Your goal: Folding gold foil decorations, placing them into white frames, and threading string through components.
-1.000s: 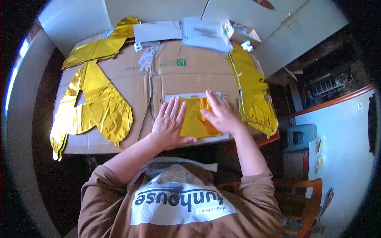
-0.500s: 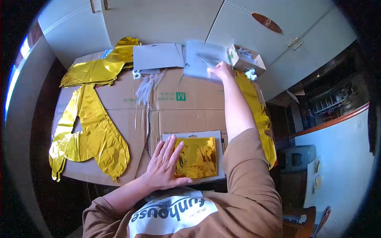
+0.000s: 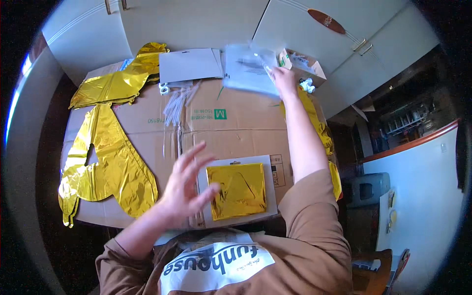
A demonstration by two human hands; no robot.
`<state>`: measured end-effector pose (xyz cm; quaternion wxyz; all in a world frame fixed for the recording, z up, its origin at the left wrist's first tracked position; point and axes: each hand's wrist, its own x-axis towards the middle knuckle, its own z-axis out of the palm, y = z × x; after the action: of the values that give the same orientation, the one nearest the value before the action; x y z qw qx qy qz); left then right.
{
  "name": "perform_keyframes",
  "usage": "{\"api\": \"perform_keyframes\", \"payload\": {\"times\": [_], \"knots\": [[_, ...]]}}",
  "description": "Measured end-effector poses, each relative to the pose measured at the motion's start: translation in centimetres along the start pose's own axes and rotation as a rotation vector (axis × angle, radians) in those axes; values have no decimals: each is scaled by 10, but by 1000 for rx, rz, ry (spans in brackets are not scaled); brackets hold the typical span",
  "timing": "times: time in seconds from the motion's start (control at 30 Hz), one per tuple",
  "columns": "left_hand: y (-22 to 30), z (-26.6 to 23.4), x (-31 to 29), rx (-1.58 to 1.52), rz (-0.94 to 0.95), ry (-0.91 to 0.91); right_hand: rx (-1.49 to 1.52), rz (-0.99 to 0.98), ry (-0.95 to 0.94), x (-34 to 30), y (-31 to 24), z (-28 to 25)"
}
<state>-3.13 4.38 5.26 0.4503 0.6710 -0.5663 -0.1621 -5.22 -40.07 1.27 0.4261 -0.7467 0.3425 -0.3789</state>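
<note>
Right hand [image 3: 284, 78] stretched to the far edge of the flattened brown cardboard sheet [image 3: 236, 128] covering the table. Fingers closed on the near right corner of a clear plastic packet with a white paper insert [image 3: 248, 69], blurred, so whether it is lifted off the surface cannot be told. Just right of that hand: a small open cardboard box [image 3: 302, 64].

Left hand [image 3: 184, 189] hovers above the near part of the cardboard, fingers spread wide, holding nothing. Its fingertips lie over the left edge of a grey backing card [image 3: 270, 169] carrying a folded square of gold foil [image 3: 237, 191]; contact cannot be told.

Left of the plastic packet, a flat grey card [image 3: 189, 65] lies at the far edge, with a bundle of thin clear plastic straws [image 3: 174, 101] just below it.

2 flat gold foil balloons on the left side: 1 at far left corner [image 3: 120, 81], 1 larger near left [image 3: 105, 169]. A 3rd strip of gold foil [image 3: 319, 130] runs along the right edge, partly behind the right forearm.
</note>
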Motion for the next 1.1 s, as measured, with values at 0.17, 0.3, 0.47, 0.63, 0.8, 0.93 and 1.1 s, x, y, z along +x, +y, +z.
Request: {"api": "perform_keyframes", "payload": {"times": [0.17, 0.3, 0.47, 0.63, 0.8, 0.93, 1.1], "knots": [[-32, -23, 86, -347, -115, 272, 700, 286, -388, -93, -98, -36], [-65, -55, 135, -702, -210, 268, 849, 447, -563, -148, -111, -52], [-46, -51, 122, -864, -212, -91, 910, 512, -568, -179, -97, -74], [-32, -46, 102, -870, -256, 86, 1004, 357, -735, -201, -124, -89], [-15, -52, 95, -845, -268, 62, 692, 179, -437, -214, -111, -80], [-9, -51, 89, -873, -303, 82, 602, 179, -338, -215, -110, -78], [-8, -40, 85, -806, -306, 86, 508, 123, -341, -221, -111, -76]]}}
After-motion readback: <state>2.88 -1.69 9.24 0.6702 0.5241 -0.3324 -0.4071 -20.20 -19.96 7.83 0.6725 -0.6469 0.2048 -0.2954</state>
